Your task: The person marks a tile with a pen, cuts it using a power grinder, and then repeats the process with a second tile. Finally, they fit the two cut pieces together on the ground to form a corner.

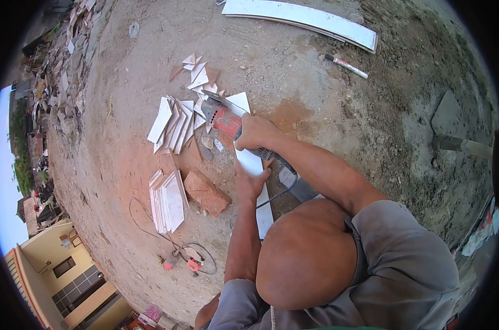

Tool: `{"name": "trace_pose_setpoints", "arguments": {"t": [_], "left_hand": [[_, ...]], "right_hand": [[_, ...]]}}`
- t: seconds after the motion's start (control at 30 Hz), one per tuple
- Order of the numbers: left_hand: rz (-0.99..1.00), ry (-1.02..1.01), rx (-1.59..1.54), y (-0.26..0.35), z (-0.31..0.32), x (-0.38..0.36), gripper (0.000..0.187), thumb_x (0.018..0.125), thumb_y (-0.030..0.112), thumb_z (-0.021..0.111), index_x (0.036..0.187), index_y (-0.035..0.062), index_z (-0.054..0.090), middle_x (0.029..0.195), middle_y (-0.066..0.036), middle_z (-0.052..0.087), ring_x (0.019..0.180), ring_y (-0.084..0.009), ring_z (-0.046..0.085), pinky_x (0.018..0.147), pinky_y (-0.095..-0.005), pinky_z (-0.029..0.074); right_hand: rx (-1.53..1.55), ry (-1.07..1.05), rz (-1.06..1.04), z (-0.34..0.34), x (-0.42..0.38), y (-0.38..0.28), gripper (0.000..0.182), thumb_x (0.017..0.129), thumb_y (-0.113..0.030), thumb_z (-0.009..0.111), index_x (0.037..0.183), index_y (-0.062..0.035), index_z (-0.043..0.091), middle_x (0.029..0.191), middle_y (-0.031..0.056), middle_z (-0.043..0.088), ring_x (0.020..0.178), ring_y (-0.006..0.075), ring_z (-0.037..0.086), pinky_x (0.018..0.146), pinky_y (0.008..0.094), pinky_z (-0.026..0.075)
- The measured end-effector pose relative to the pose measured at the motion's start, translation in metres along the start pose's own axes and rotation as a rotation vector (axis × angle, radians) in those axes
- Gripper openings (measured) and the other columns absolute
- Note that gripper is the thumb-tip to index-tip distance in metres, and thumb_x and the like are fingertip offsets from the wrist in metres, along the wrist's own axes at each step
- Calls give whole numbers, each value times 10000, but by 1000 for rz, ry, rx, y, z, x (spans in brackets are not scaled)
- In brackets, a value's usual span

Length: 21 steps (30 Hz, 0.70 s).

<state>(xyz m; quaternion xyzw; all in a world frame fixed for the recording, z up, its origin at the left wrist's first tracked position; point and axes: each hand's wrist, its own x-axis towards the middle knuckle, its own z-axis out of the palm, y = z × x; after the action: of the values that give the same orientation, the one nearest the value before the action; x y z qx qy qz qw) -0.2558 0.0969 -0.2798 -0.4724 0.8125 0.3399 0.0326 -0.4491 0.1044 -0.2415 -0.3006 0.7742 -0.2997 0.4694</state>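
Note:
My right hand [256, 132] is wrapped round the body of a red and grey angle grinder [225, 122]. The grinder's disc lies over the upper end of a long white tile strip [250, 160]. Lower down, my left hand [251, 180] grips the same strip, with the thumb at its right edge. The strip runs down towards my body. Left of the grinder lies a fanned pile of cut white tile pieces [178, 125], with smaller pointed offcuts [199, 77] above it. The disc's exact contact with the tile is too small to tell.
A reddish brick [206, 192] lies beside stacked tile pieces [167, 202]. Black cable loops near a red plug [193, 264]. Long white strips [304, 19] and a marker [346, 66] lie at the top. A trowel [448, 116] is at the right; rubble [68, 88] lines the left.

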Motion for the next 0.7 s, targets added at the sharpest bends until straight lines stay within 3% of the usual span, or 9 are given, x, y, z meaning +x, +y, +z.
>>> {"name": "trace_pose_setpoints", "arguments": {"t": [0.33,0.4,0.63,0.7], "left_hand": [[-47,-15,-4,7,-4,0,1074,658,318,843,1486,90,197,1253,-232,584,1135,-396,593,936,-473,481],[-114,-116,-5,5,-6,2,1170,654,380,827,1529,74,113,1391,-224,450,1202,-404,540,979,-474,449],[-80,-98,-30,2,-3,3,1133,651,360,829,1504,43,154,1360,-210,472,1206,-380,539,981,-459,445],[-45,-32,-31,0,-1,2,1049,659,343,840,1464,80,220,1250,-227,579,1128,-397,594,933,-473,478]], "right_hand": [[-3,-26,8,-5,-6,0,742,578,-254,746,1172,124,513,1060,316,652,1004,408,660,872,419,536],[7,-26,-7,-5,-8,2,742,578,-249,743,1175,126,509,1059,316,652,1003,410,661,868,421,537],[13,-23,-15,-6,-12,3,732,584,-247,740,1170,129,512,1051,317,654,1000,409,664,860,421,540],[6,-33,24,-6,-12,2,748,589,-255,802,1183,105,522,1104,289,655,1020,383,669,867,415,546]]}}
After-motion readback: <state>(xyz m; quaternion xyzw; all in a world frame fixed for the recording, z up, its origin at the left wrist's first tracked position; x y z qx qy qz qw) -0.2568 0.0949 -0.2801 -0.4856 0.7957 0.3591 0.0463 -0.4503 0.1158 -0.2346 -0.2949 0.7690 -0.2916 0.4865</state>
